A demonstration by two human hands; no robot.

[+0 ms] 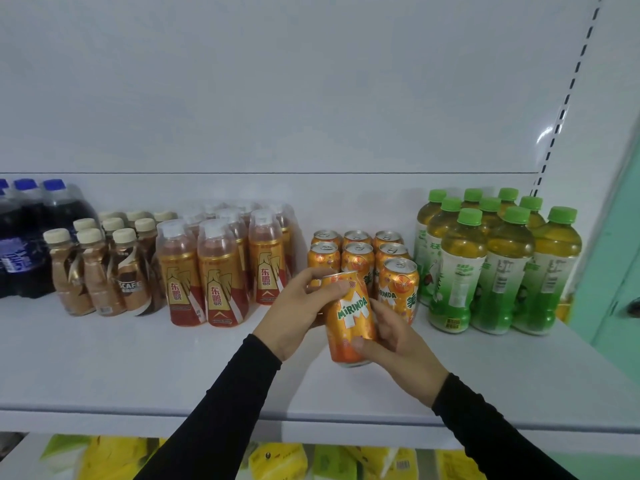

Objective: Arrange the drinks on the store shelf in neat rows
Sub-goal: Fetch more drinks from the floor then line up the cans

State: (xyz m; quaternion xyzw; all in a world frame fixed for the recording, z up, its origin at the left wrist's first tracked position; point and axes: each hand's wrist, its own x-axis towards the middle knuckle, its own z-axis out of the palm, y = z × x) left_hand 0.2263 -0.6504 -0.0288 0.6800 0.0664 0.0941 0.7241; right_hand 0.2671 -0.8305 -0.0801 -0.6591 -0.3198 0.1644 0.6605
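An orange Mirinda can (349, 318) is held tilted just above the white shelf (138, 368), in front of the other cans. My left hand (294, 306) grips its top, fingers curled over the rim. My right hand (394, 348) holds its lower right side, thumb across the front. Behind it stand several orange Mirinda cans (360, 258) in rows, the nearest one (398, 285) at the front right.
On the shelf from the left: dark cola bottles (24, 237), brown coffee bottles (104, 268), shrink-wrapped red and gold energy drink bottles (218, 268), then green tea bottles (491, 261) at the right. A slotted upright (561, 116) rises at the right. Yellow packs (277, 462) lie below.
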